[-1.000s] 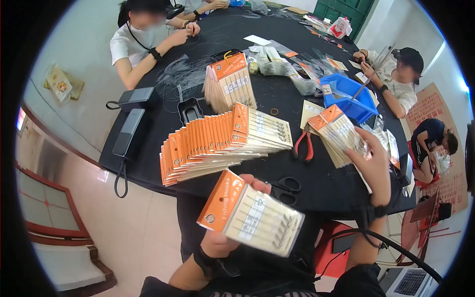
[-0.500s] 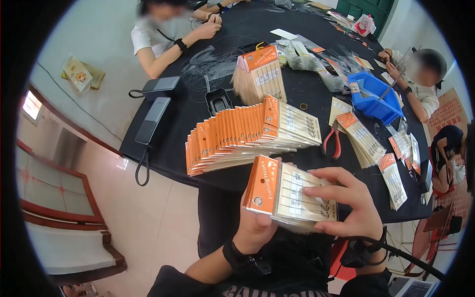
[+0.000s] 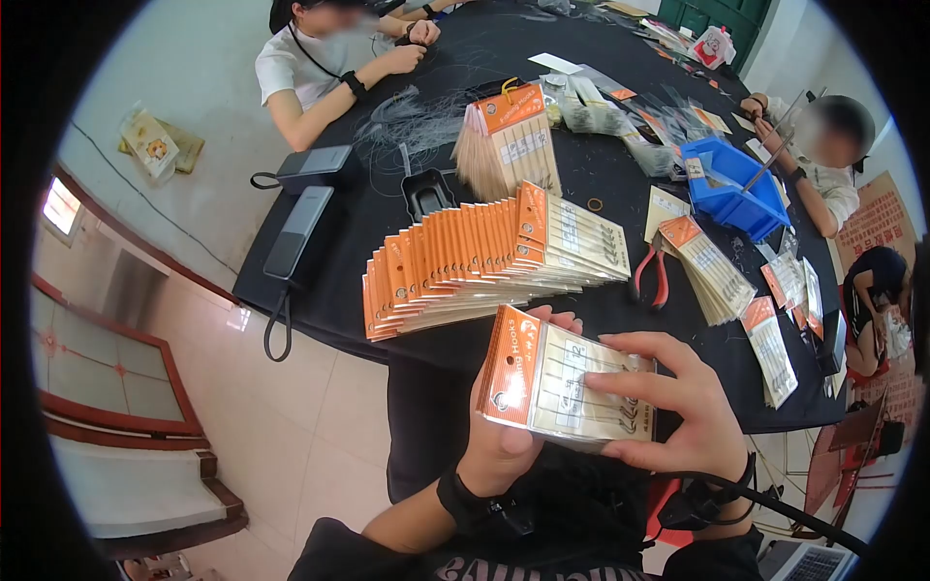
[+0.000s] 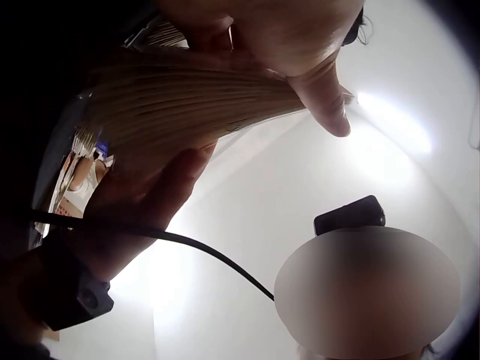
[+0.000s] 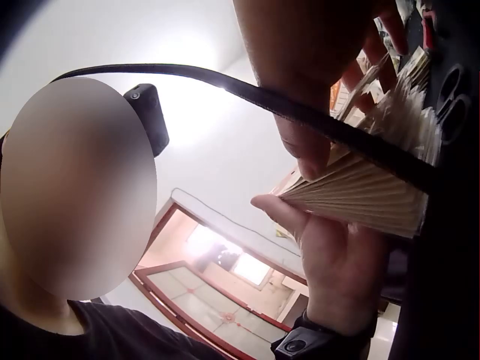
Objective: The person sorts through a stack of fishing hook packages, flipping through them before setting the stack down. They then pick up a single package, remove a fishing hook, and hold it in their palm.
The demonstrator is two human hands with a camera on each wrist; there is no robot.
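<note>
In the head view, my left hand (image 3: 501,453) grips a thick stack of fishing hook packets (image 3: 552,387) from beneath, near the orange header end. Across the stack's other end lies my right hand (image 3: 693,402), its thumb on the near edge and its fingers over the top packet. Several dark hooks show through the clear sleeve. The left wrist view shows the fanned card edges (image 4: 195,94) between both hands. From the right wrist, the left thumb (image 5: 281,214) appears against the stack's narrow end. Directly beyond my hands, a long overlapping row of packets (image 3: 446,257) lies on the table.
Red-handled pliers (image 3: 661,281) lie beside another packet pile (image 3: 707,271). A loose packet group (image 3: 768,353) is at the right. Farther back are an upright packet bundle (image 3: 528,136), a blue bin (image 3: 765,218) and tangled line (image 3: 397,116). Two power banks (image 3: 298,237) sit left. Scissors (image 5: 452,101) lie nearby.
My right hand has come from the packets near the pliers to the stack in my left hand. The stack has turned to show its thickness. Over the last half second it tilted slightly.
</note>
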